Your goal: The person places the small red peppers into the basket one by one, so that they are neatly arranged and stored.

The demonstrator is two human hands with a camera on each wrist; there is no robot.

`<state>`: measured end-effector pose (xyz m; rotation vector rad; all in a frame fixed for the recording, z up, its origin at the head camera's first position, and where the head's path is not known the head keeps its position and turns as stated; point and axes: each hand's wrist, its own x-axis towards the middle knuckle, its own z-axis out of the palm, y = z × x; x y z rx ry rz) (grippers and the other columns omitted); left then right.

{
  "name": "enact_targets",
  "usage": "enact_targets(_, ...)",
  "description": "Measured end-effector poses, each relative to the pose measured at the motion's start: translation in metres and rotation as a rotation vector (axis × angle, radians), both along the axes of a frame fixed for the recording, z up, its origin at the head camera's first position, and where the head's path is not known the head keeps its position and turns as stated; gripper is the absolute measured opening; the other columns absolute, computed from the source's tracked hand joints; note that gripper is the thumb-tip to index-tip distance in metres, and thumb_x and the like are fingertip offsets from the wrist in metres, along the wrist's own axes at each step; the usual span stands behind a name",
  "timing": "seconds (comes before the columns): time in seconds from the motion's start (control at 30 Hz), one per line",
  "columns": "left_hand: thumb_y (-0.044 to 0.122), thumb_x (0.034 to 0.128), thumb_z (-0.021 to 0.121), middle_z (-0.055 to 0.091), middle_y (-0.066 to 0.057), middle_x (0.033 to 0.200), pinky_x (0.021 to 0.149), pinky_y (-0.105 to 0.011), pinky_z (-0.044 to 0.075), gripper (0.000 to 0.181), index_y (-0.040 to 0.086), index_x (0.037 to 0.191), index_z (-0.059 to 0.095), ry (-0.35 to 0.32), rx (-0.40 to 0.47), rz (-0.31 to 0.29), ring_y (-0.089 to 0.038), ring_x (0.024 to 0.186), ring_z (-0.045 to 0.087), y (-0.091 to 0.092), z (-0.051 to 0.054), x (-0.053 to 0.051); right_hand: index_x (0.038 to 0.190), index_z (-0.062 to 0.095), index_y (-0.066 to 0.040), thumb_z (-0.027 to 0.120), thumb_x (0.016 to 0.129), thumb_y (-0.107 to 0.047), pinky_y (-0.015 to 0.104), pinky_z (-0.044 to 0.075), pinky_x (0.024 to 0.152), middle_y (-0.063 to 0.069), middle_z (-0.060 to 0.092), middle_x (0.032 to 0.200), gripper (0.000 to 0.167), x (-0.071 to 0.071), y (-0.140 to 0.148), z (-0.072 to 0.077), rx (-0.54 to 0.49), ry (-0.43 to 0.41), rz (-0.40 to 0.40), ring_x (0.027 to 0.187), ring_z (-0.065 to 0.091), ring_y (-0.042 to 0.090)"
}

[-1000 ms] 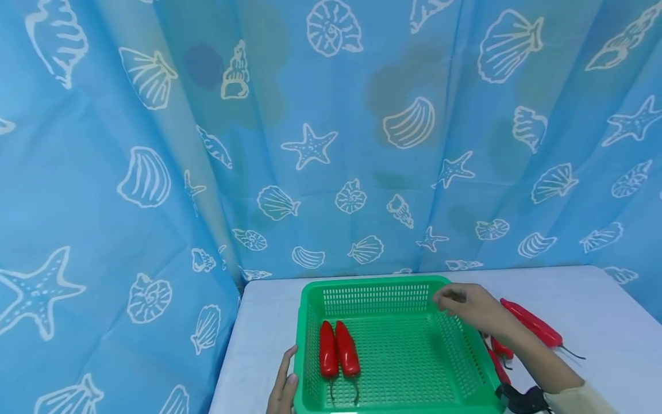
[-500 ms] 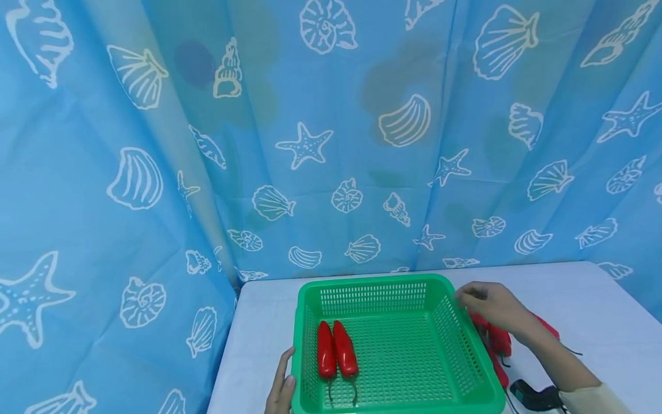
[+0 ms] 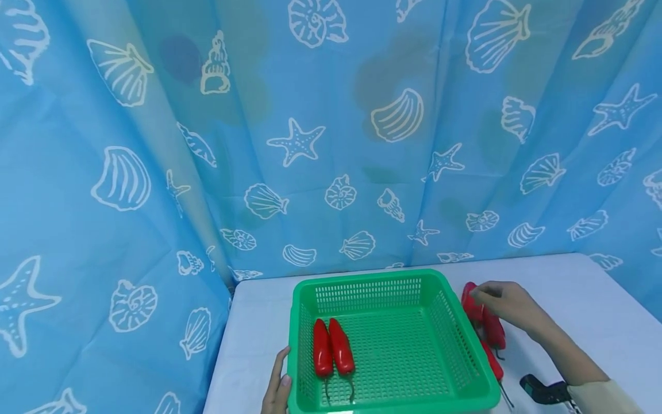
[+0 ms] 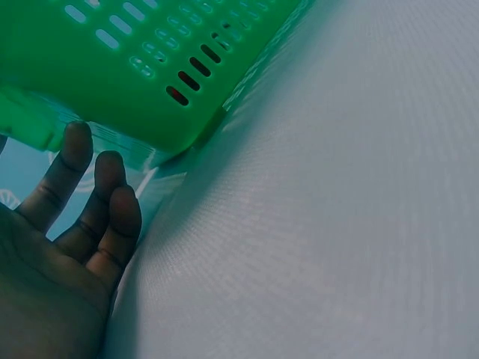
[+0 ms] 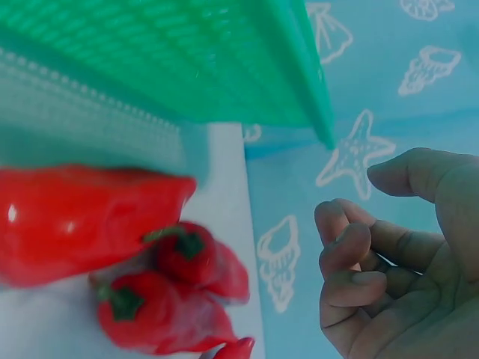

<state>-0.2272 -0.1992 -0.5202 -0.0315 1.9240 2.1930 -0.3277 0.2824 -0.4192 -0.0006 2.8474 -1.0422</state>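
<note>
Two red chili peppers (image 3: 323, 348) lie side by side in the left part of a green plastic basket (image 3: 367, 276), stems toward me. My left hand (image 3: 276, 385) is at the basket's left side, fingers extended; in the left wrist view its fingertips are close to the basket's wall, and contact is hard to tell. Over more red peppers (image 3: 493, 330) right of the basket hovers my right hand (image 3: 509, 305). The right wrist view shows that hand (image 5: 419, 262) with loosely curled fingers, thumb apart, holding nothing. A big red pepper (image 5: 82, 221) and smaller ones (image 5: 161, 310) lie below the basket's edge.
The basket stands on a white-covered table (image 3: 558, 287). Behind and to the left hangs a blue curtain (image 3: 310, 195) printed with shells and starfish. A black device (image 3: 545, 391) sits by my right wrist.
My right hand has moved right, from above the basket's right rim to over the peppers beside it. The left hand stays at the basket's side. The head view has turned slightly right.
</note>
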Motion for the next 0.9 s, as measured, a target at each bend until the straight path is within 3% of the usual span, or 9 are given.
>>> enact_targets(0.2, 0.052, 0.1062, 0.036, 0.052, -0.027, 0.131, 0.08, -0.045, 0.057, 0.071, 0.021, 0.161, 0.003, 0.007, 0.031, -0.015, -0.036, 0.105, 0.067, -0.001, -0.001, 0.0, 0.124, 0.059, 0.012, 0.063, 0.098, -0.032, 0.045, 0.057, 0.071, 0.019, 0.066, 0.109, 0.051, -0.001, 0.013, -0.008, 0.016, -0.02, -0.022, 0.091, 0.062, 0.028)
enact_targets(0.5, 0.051, 0.106, 0.037, 0.051, -0.026, 0.132, 0.081, -0.047, 0.056, 0.071, 0.022, 0.161, 0.004, -0.005, 0.05, -0.022, -0.035, 0.105, 0.067, -0.001, -0.002, 0.0, 0.123, 0.057, 0.015, 0.067, 0.095, -0.03, 0.041, 0.054, 0.067, 0.018, 0.064, 0.1, 0.054, -0.005, 0.027, -0.019, 0.069, -0.057, -0.09, 0.084, 0.059, 0.026)
enact_targets(0.8, 0.051, 0.1061, 0.037, 0.052, -0.028, 0.132, 0.08, -0.046, 0.057, 0.071, 0.022, 0.161, 0.005, -0.002, 0.037, -0.009, -0.036, 0.105, 0.067, 0.0, 0.001, 0.0, 0.119, 0.056, 0.018, 0.074, 0.088, -0.032, 0.047, 0.056, 0.07, 0.025, 0.062, 0.101, 0.062, -0.01, 0.041, -0.033, 0.115, -0.086, -0.14, 0.09, 0.057, 0.036)
enact_targets(0.9, 0.052, 0.1057, 0.038, 0.051, -0.027, 0.133, 0.081, -0.047, 0.057, 0.071, 0.023, 0.161, 0.005, -0.015, 0.051, -0.016, -0.036, 0.105, 0.067, 0.0, 0.0, 0.0, 0.119, 0.055, 0.019, 0.076, 0.086, -0.033, 0.046, 0.056, 0.069, 0.024, 0.062, 0.099, 0.064, -0.01, 0.047, -0.039, 0.125, -0.104, -0.152, 0.088, 0.057, 0.034)
